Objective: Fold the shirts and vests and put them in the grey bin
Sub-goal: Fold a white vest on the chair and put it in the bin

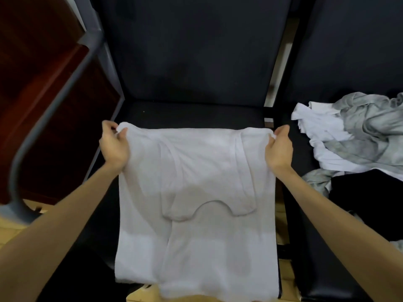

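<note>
A white vest (196, 214) lies spread over the black seat (196, 114) of a chair, its strap end folded down over the body so the curved neckline shows at the middle. Its near hem hangs over the seat's front edge. My left hand (114, 142) pinches the far left corner of the fold. At the far right corner my right hand (280, 147) pinches the cloth in the same way. No grey bin is in view.
A heap of unfolded white, grey and black garments (357, 136) lies on a second black chair at the right. The chair's dark backrest (196, 46) stands behind the vest. A grey metal tube frame (54, 101) and dark red wood are at the left.
</note>
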The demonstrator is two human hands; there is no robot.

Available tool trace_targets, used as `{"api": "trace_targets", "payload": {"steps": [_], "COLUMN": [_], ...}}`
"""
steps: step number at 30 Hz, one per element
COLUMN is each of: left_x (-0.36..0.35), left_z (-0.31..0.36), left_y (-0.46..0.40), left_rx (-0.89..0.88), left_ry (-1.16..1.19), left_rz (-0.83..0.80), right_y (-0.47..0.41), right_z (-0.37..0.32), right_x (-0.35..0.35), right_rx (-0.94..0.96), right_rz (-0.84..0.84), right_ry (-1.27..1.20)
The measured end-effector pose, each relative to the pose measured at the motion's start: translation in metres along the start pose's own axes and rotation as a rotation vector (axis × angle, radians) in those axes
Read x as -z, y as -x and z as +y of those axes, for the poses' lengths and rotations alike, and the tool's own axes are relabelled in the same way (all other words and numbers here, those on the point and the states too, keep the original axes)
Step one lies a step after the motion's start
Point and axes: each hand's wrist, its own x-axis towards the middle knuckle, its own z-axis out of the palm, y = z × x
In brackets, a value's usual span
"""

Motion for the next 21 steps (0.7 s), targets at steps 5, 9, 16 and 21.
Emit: {"api": "trace_targets", "payload": {"steps": [5, 9, 16, 21], "left_x": [-0.007, -0.023, -0.039, -0.033], "left_z": [-0.002, -0.005, -0.007, 0.006], "left_y": [-0.038, -0.055, -0.06, -0.024], "left_rx": [-0.175, -0.213, -0.221, -0.237], "left_ry": [-0.228, -0.343, -0.447, -0.515], "left_rz": [-0.08, -0.108, -0.11, -0.066], "right_y": [-0.032, -0.054, -0.071, -0.034], "right_z": [-0.004, -0.005, 0.003, -0.001], "right_x": [-0.011, -0.015, -0.021, -0.014], "right_rx": [0.193, 0.282, 0.181, 0.246], "right_rz": [0.02, 0.077, 0.005, 0.073], "right_ry": [0.169, 0.179, 0.12, 0.188]}}
